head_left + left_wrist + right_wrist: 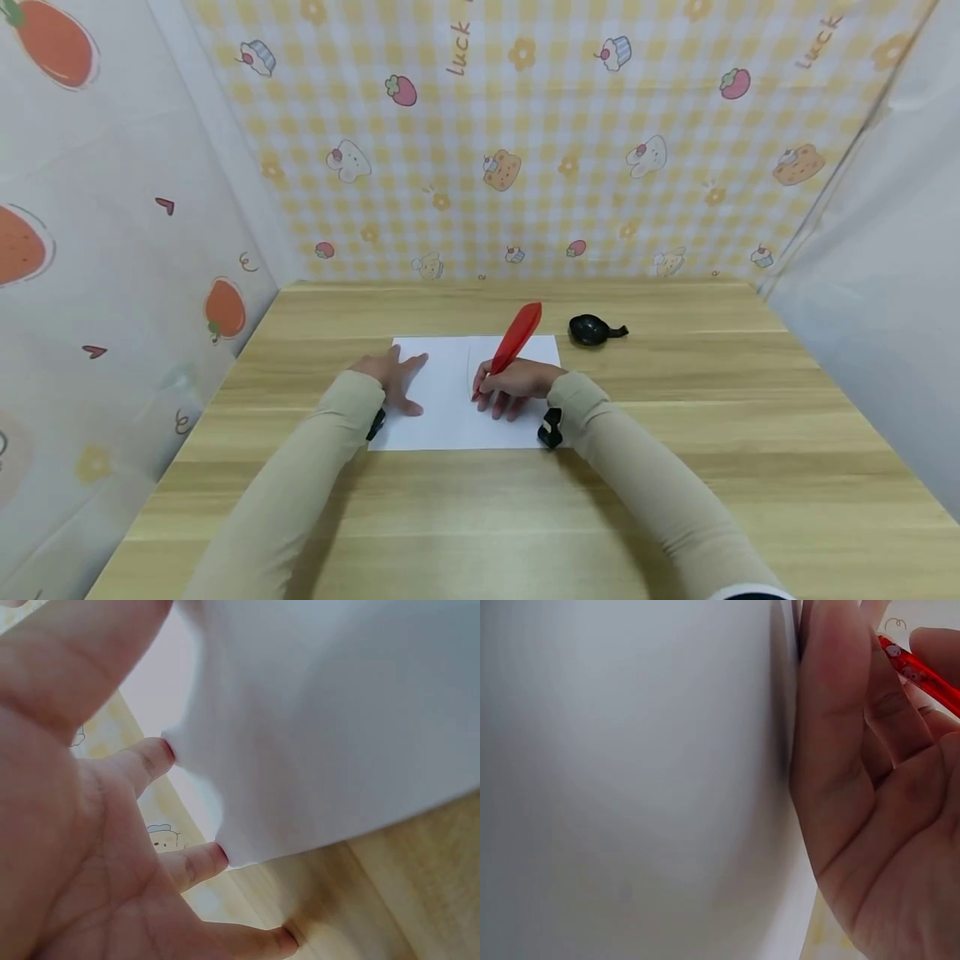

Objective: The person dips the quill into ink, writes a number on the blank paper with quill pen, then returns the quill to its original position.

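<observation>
paper [442, 408] lies on the wooden counter [480, 517], and a thin line [468, 367] runs from near its 12 o'clock edge toward the pen's tip, too faint to tell as ink or crease. the right hand [517, 382], at the sheet's 3 o'clock side, grasps a red feather pen [517, 337] low down, plume leaning to 1 o'clock. the left hand [392, 382], at 9 o'clock, is spread wide and grasps nothing; the left wrist view shows two fingertips at the sheet's edge and another out on the wood. a clean stroke probably calls for light, even pressure and a loose wrist, with the left fingers bearing down further in, since a hold so near the edge may let the sheet creep. the right hand covers part of the 3 o'clock side, and the black wrist device [550, 429] at 4 o'clock overlaps the corner in view, so it could drag there. a black round thing with a narrow neck [592, 331] rests at 2 o'clock, just beside the sheet, neck toward 3; it seems clear of the pen, though a wide swing might knock it. a yellow checked cloth [570, 125] hangs at 12 o'clock.
</observation>
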Demonstrator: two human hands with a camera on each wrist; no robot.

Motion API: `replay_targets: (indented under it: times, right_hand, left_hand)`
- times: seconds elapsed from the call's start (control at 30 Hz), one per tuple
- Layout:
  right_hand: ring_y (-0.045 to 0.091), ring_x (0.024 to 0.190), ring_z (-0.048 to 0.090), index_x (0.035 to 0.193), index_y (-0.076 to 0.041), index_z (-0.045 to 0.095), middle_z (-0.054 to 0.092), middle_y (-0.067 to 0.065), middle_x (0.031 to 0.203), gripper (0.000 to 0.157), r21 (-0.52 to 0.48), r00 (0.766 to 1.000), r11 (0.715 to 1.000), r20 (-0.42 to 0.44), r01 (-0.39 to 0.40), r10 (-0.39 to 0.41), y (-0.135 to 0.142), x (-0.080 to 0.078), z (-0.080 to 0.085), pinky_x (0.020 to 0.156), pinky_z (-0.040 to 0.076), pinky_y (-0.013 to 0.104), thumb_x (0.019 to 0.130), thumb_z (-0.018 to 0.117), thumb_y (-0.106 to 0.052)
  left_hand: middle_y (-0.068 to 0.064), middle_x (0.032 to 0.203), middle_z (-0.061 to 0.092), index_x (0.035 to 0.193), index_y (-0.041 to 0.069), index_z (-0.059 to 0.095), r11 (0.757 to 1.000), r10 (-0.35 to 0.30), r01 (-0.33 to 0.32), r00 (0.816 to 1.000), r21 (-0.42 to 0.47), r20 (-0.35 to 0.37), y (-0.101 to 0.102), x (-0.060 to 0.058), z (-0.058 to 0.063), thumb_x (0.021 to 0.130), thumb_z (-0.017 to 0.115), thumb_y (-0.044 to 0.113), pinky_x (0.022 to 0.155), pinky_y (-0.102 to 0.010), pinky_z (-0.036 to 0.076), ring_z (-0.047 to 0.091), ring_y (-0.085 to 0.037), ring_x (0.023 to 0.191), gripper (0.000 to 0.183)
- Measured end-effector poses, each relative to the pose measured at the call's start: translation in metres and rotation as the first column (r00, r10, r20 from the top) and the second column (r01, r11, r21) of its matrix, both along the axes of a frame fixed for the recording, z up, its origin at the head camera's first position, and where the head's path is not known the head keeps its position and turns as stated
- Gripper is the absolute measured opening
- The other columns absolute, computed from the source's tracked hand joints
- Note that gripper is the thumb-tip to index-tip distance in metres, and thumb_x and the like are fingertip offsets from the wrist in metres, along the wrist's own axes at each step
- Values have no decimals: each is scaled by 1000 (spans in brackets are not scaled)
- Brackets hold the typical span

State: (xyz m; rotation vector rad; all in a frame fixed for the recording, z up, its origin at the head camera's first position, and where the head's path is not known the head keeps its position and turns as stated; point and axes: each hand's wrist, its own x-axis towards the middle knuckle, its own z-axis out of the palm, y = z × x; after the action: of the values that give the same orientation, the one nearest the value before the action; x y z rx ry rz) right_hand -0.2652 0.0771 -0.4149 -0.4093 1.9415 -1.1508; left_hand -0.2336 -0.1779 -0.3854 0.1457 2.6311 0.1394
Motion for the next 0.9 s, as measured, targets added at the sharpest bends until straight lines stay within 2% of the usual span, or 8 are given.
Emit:
replay_targets:
  times: [0.13,0.3,0.63,0.9]
  right_hand:
    - [21,68,65,104,-9,64,70,10,93,16,-10,1000,1000,-15,-20,20,1,3,1,58,55,32,96,54,-18]
    - [21,69,65,104,-9,64,70,11,94,16,-12,999,999,6,-42,42,4,4,-1,59,55,33,96,54,-17]
    - [20,68,65,104,-8,64,70,11,93,16,-22,997,997,25,-79,79,5,8,0,58,55,34,96,53,-15]
    - [21,67,65,103,-9,66,70,13,92,15,-19,996,997,41,-79,80,7,14,1,58,56,35,95,55,-16]
  left_hand:
    - [-24,159,7,156,29,20,1000,7,-7,1000,4,-8,0,0,2,77,77,53,96,-62,38,32,-58,128,100]
    - [-23,159,5,156,30,18,1000,6,-6,1000,5,17,0,0,2,78,76,53,98,-61,36,29,-57,131,100]
    - [-24,159,5,156,30,18,1000,5,-5,1000,-5,19,-1,-3,-1,77,76,53,97,-62,36,28,-59,130,101]
    - [-24,159,6,156,30,20,1000,6,-6,1000,8,9,0,-2,-1,77,77,53,96,-65,35,28,-61,129,101]
